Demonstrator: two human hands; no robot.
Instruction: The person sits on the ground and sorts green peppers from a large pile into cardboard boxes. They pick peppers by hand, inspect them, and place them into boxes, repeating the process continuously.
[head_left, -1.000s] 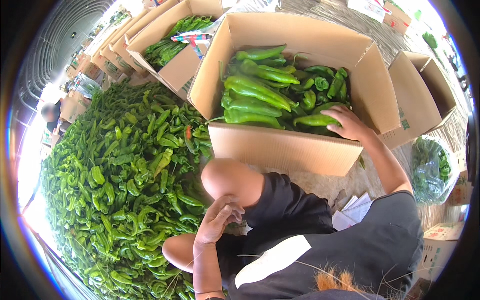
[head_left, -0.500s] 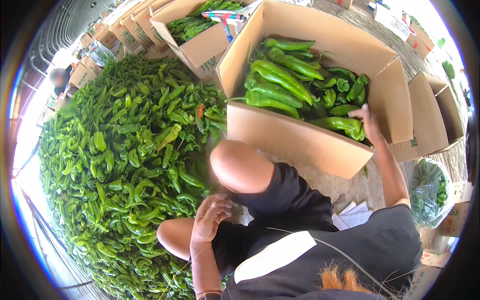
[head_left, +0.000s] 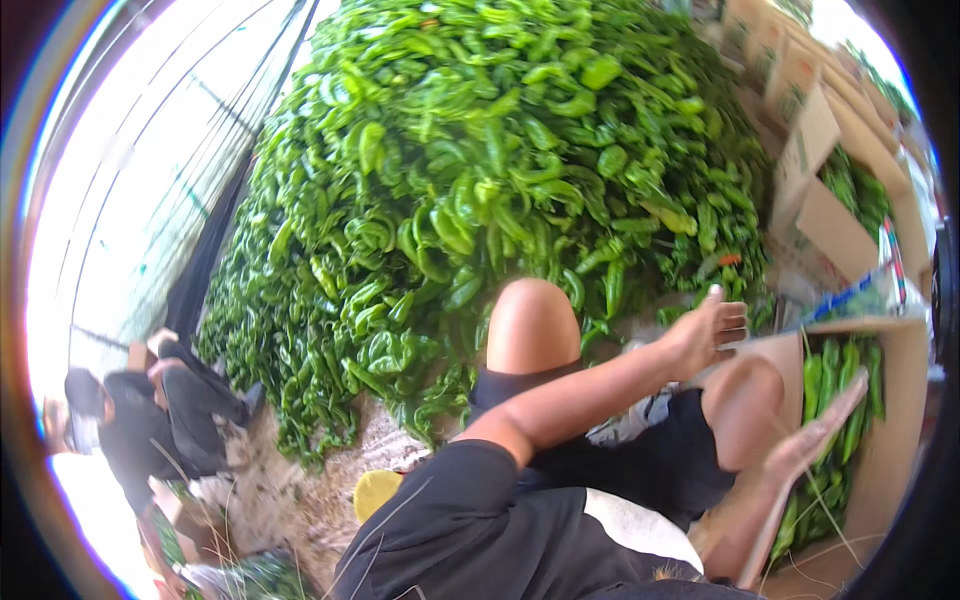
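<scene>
My left hand [head_left: 707, 335] reaches across my body over my bent knees, thumb raised and fingers half extended, with nothing visible in it. It is nearest the near end of a cardboard box [head_left: 890, 470] at the right. My right hand [head_left: 812, 438] lies stretched flat along the box's side, its fingers over the long green peppers [head_left: 848, 470] inside; it grips none that I can see. Ahead of my knees spreads a large heap of green peppers [head_left: 470, 200], with a reddish one [head_left: 728, 260] near its right edge.
Another open box [head_left: 835, 235] holding green peppers stands at the far right, with more cardboard boxes [head_left: 790, 75] behind. A person [head_left: 150, 425] in dark clothes sits at the left. A yellow round object [head_left: 376, 494] lies beside me on the floor [head_left: 345, 495].
My view has swung left, so the heap now fills the middle and the box sits at the right edge. My left hand has stretched toward the box; my right hand's fingers have straightened.
</scene>
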